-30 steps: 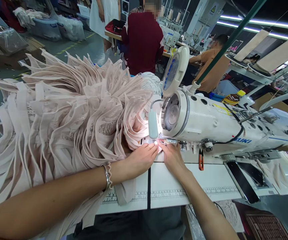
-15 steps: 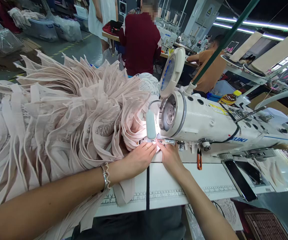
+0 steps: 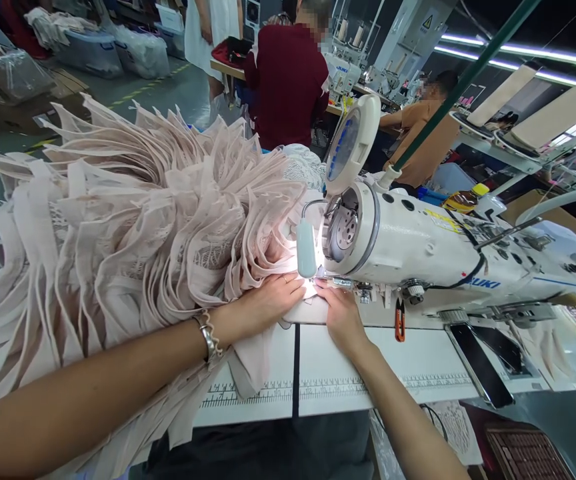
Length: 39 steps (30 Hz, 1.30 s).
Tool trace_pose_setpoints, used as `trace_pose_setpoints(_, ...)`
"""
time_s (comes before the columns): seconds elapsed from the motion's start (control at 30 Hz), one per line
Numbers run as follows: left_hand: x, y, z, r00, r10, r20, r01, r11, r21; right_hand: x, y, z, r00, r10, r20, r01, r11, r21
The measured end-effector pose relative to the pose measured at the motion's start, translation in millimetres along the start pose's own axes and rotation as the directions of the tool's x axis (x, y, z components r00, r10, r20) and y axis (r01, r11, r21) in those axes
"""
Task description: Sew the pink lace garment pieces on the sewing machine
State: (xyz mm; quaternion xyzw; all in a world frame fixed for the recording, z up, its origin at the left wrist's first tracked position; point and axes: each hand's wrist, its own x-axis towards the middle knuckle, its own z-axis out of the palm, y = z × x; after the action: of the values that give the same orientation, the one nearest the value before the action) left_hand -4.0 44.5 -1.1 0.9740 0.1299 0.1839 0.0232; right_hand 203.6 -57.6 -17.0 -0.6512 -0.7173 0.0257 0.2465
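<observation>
Busy sewing floor out past the hands: a person in a maroon top (image 3: 288,83) has their back turned, another in an orange-brown top (image 3: 421,130) is further right, and someone in white clothing (image 3: 215,33) stands off to the left. Closer in, a white worktable (image 3: 338,350) with a printed ruler strip (image 3: 335,387) sits on the near side of the grip. Left hand (image 3: 271,301) is palm down, fingers stretched out and kept together by the pale cloth (image 3: 310,291). Right hand (image 3: 342,313) comes in from the other side, fingertips tucked close under the machine head, the cloth between the two. Honestly can't tell if either one's pinching it or just pressing, glare washes out the tips. Big heap of pale pink pieces (image 3: 168,220) spreads left of and beyond the left hand. White sewing machine (image 3: 408,233) stretches off right of the grip, and orange-handled snips (image 3: 400,323) are just right of the right hand, phone (image 3: 481,363) further along.
</observation>
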Motion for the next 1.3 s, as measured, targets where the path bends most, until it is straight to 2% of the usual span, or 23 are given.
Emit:
trace_pose_setpoints(0.2,10,4,-10.3,0.995,-0.003,0.101,0.001,1.0,0.014,-1,-3,-5,0.996,-0.082,0.038,0.086,0.989,-0.117)
trace_pose_setpoints(0.27,12,3,-13.8,0.992,-0.001,0.127,0.003,1.0,-0.011,-2,-4,-6,0.995,-0.099,0.006,0.099,0.987,-0.124)
trace_pose_setpoints(0.43,10,-1,-15.3,0.986,-0.077,0.149,0.094,0.99,-0.11,-2,-8,-5,0.989,-0.125,-0.08,0.11,0.979,-0.173)
trace_pose_setpoints(0.57,10,-2,-12.4,0.988,-0.084,0.133,0.114,0.964,-0.24,-1,-12,-6,0.962,-0.23,-0.149,0.194,0.956,-0.222)
trace_pose_setpoints(0.7,11,-2,-9.5,0.998,-0.007,0.063,0.025,0.954,-0.298,-1,-19,-9,0.926,-0.326,-0.191,0.262,0.917,-0.3)
trace_pose_setpoints(0.8,11,-1,-5.3,0.997,0.073,0.006,-0.07,0.976,-0.204,0,-25,-10,0.912,-0.35,-0.213,0.267,0.901,-0.341)
trace_pose_setpoints(0.93,8,3,-3.1,0.99,0.142,0.001,-0.141,0.989,-0.053,2,-32,-7,0.909,-0.366,-0.198,0.258,0.868,-0.424)
trace_pose_setpoints(1.0,8,6,-5.7,0.987,0.159,0.015,-0.159,0.987,-0.01,3,-34,-4,0.917,-0.355,-0.183,0.24,0.856,-0.458)
trace_pose_setpoints(1.07,9,8,-9.9,0.985,0.17,0.04,-0.171,0.985,0.026,5,-35,-1,0.928,-0.306,-0.214,0.192,0.883,-0.429)
trace_pose_setpoints(1.2,11,13,-16.3,0.985,0.157,0.065,-0.162,0.983,0.085,6,-33,-2,0.952,-0.087,-0.292,0.044,0.988,-0.151)
trace_pose_setpoints(1.3,12,12,-14.2,0.992,0.122,0.042,-0.125,0.989,0.074,5,-29,-9,0.966,0.041,-0.254,-0.036,0.999,0.023)
